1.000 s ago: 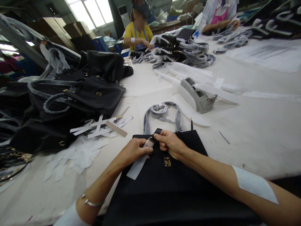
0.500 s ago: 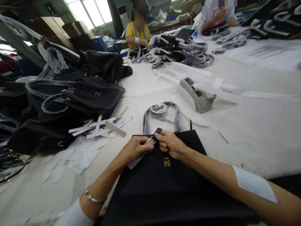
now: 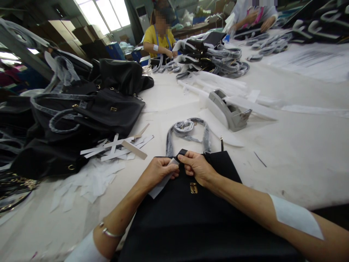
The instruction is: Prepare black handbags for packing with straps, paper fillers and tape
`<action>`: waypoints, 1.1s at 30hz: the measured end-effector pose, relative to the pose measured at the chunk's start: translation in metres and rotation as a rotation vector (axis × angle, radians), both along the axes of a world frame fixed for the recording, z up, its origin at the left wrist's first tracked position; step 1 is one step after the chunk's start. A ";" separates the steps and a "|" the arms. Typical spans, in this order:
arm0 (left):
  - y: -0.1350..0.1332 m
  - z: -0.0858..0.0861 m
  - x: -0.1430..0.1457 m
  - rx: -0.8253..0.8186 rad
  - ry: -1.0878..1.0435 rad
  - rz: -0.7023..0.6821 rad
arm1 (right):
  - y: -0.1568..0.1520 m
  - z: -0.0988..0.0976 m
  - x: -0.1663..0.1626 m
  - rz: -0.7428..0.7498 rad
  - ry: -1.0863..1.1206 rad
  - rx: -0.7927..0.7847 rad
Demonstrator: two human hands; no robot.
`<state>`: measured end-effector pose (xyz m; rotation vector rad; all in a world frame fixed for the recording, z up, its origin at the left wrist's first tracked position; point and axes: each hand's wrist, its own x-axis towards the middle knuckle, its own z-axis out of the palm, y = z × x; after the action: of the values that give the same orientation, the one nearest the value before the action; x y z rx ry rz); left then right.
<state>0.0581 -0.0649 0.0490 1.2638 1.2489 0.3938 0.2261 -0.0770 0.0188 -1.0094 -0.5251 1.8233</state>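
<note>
A black handbag (image 3: 191,222) lies in front of me with a gold clasp plate (image 3: 193,188) on its face. My left hand (image 3: 159,173) is closed, pinching a whitish paper strip (image 3: 160,185) between thumb and fingers near the bag's top edge. Right beside it, my right hand (image 3: 197,165) is closed on a short black strap tab (image 3: 182,153). The strip's upper end meets the tab; whether it wraps around it I cannot tell. Beyond the top edge rise the bag's handles (image 3: 169,142), wrapped in clear film.
Several black handbags (image 3: 117,109) are piled at left, beside loose paper strips (image 3: 128,149) and white scraps (image 3: 84,182). A grey tape dispenser (image 3: 229,111) stands ahead on the right. More wrapped bags (image 3: 207,54) are stacked farther back. Two people work across the table.
The paper strip now reaches higher, covering the gold-coloured piece that showed by the tab. My hands have barely moved. Across the table, the co-workers' hands have shifted slightly.
</note>
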 end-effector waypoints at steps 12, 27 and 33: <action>0.002 0.007 0.006 -0.014 0.024 0.021 | -0.003 -0.003 -0.006 -0.068 -0.063 0.052; 0.012 -0.003 0.020 -0.059 -0.003 0.042 | 0.002 -0.003 0.000 -0.064 0.043 -0.019; 0.013 0.002 0.014 -0.091 -0.019 -0.002 | -0.001 -0.008 -0.002 -0.071 -0.006 0.027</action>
<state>0.0717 -0.0516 0.0505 1.1814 1.2360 0.3432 0.2240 -0.0779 0.0110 -1.0036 -0.5098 1.7468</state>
